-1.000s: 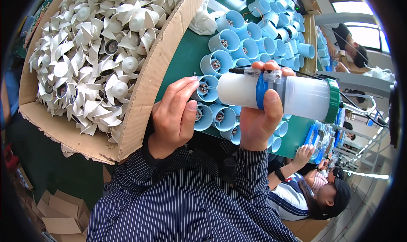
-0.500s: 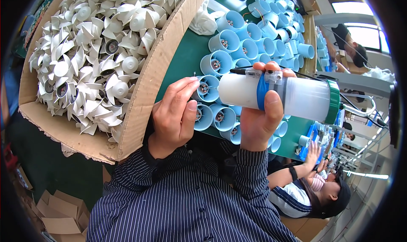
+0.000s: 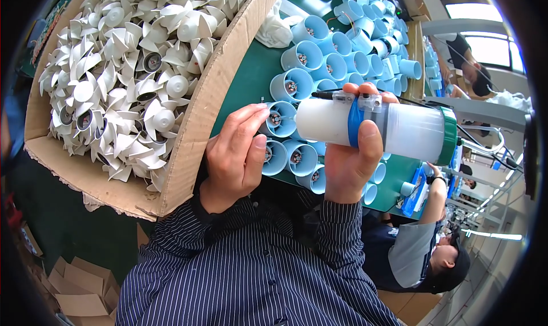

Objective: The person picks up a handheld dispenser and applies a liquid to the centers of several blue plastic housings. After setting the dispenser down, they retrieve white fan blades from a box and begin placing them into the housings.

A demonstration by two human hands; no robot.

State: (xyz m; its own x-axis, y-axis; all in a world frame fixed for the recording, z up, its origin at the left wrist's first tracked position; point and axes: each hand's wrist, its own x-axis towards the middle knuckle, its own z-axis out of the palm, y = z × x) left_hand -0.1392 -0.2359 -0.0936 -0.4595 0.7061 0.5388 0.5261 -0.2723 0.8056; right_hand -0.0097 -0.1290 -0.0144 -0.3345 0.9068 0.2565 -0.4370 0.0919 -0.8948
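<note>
My right hand (image 3: 349, 160) grips a white translucent bottle (image 3: 414, 133), which lies nearly level with its green cap to the right. A blue band (image 3: 355, 120) wraps around the bottle, and a clear bracket with a dark cable sits along its far side. Beside the bottle's white end, the fingers of my left hand (image 3: 231, 155) stretch out at the rim of a blue cylindrical housing (image 3: 279, 119). Its thumb stays apart from the fingers. A small metal part shows inside that housing. Anything under the left fingers is hidden.
On the left stands a cardboard box (image 3: 197, 118) heaped with white fan impellers (image 3: 114, 98). Many blue housings (image 3: 357, 63) crowd the green table (image 3: 242, 78). A white cloth (image 3: 274, 29) lies behind them. At the right, a person in a cap (image 3: 416, 249) reaches toward a blue tray (image 3: 414, 197).
Both my hands keep almost the same place; the bottle has shifted very slightly to the right. The person at the right has turned and stretched an arm toward the blue tray.
</note>
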